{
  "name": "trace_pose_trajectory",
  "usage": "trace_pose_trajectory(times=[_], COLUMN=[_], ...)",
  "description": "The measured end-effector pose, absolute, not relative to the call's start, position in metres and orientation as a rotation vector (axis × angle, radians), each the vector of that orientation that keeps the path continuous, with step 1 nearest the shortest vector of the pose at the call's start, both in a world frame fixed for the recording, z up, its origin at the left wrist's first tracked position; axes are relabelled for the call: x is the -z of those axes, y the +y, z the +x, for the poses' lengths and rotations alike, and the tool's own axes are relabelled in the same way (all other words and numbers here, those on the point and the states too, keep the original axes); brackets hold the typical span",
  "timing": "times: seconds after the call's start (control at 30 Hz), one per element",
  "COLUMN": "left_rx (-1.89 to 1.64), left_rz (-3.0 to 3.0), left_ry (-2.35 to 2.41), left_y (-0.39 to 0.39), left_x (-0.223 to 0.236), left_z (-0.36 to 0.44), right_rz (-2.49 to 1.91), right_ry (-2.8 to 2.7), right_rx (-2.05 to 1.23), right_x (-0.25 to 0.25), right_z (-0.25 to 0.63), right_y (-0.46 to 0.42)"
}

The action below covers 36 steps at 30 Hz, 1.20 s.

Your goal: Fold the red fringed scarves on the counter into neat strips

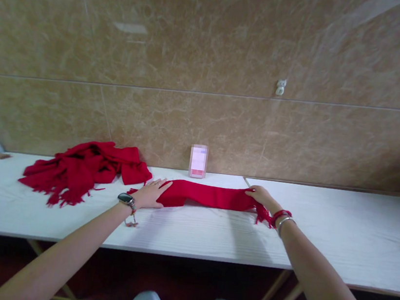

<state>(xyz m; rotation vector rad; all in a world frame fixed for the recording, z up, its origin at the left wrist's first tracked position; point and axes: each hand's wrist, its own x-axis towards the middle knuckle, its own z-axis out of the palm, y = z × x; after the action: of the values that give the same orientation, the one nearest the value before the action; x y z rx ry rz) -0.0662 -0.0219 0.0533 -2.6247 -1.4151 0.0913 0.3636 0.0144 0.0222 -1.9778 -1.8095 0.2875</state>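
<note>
From the head camera, my only view, I took the pale upright block (198, 161), its face blurred out, as my landmark; it stood at the back of the white worktop (188, 239). Just in front of it lay the red scarf (212, 197), a long narrow band running sideways on both sides of it, with a fringe (265, 217) spilling out at the right end.

Left of the block, I saw the left hand (150, 193) pressed on the scarf, its grip wide, fingers spread and thumb apart. Right of the block, the right hand (263, 197) touched the scarf's other end; I could not tell whether its grip was pinching the cloth or only resting there. The left wrist wore a watch (125, 199); the right wore a silver bangle (286, 222).

Farther left of the block, I had a rumpled heap of red fringed cloth (87, 167). Behind the block rose a brown marbled wall (213, 48).
</note>
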Motion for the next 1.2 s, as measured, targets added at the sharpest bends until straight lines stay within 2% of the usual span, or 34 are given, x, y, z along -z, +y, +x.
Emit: trace_pose_trajectory(times=[0.37, 0.47, 0.57, 0.67, 0.8, 0.87, 1.03, 1.2], left_rx=[-0.073, -0.191, -0.15, -0.069, -0.157, -0.214, -0.333, -0.435], left_rz=[-2.811, -2.859, -2.906, -2.942, -2.949, -2.929, -2.901, -2.668], left_ry=[-1.539, -1.591, -1.627, -1.565, -1.543, -1.566, -1.641, -1.727], left_y=[-0.001, 0.006, 0.009, 0.012, 0.02, 0.024, 0.035, 0.033], left_x=[-0.095, -0.091, -0.081, -0.074, -0.074, -0.075, -0.079, -0.096], left_z=[-0.053, -0.054, -0.059, -0.063, -0.061, -0.058, -0.055, -0.033], right_rz=[-1.977, -1.975, -1.969, -1.829, -1.68, -1.719, -1.885, -1.851], right_ry=[-2.083, -2.128, -2.13, -2.072, -2.053, -2.12, -2.398, -2.394], right_rx=[-0.021, -0.073, -0.151, -0.362, -0.544, -0.43, 0.109, 0.29], right_x=[0.004, -0.002, -0.013, -0.022, -0.032, -0.036, -0.036, -0.032], right_z=[0.34, 0.346, 0.361, 0.377, 0.393, 0.397, 0.396, 0.384], right_y=[0.01, 0.017, 0.024, 0.025, 0.021, 0.019, 0.012, -0.001])
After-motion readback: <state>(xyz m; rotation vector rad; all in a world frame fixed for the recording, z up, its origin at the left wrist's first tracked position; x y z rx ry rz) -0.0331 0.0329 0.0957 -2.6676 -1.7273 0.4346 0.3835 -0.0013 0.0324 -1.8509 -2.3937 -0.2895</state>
